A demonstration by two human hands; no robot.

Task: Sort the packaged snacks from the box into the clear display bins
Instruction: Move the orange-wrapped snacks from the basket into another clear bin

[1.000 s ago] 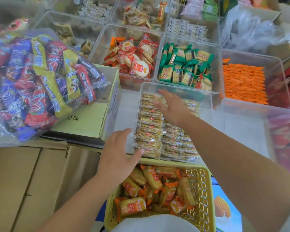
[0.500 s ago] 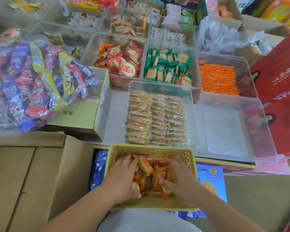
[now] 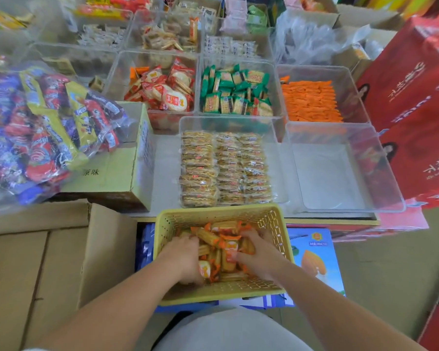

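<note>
A: Largest lot first?

B: Clear plastic bag of sweets (image 3: 43, 133), beyond the yellow basket (image 3: 276, 224) and to its left. It holds glossy blue, red and yellow wrappers and lies on a closed cardboard box (image 3: 117, 173).

A: Next?

B: Red cartons (image 3: 416, 97), stacked beyond the basket to its right, printed card. Then the bare bin (image 3: 340, 173), just beyond the basket's right corner: clear rigid plastic, square-walled, with its pale floor showing.

A: And straight beyond the basket?

B: The biscuit bin (image 3: 276, 153), same clear plastic. Flat tan biscuits (image 3: 223, 168) in see-through wrap are laid in three neat rows.

A: The basket itself?

B: Yellow plastic, lattice walls, rectangular, nearest the person. Behind the biscuit bin, further from the basket, stand smaller bins of green packets (image 3: 235, 92) and orange sticks (image 3: 309, 102).

A: Hands?

B: The left hand (image 3: 181, 259) is inside the basket, fingers curled down around packets. The right hand (image 3: 259, 257) is also inside, fingers and thumb closed on packets.

A: Smallest lot?

B: Snack packets (image 3: 208, 236), heaped loose in the basket. They are oblong, with clear film over golden pieces and crimped orange ends.
</note>
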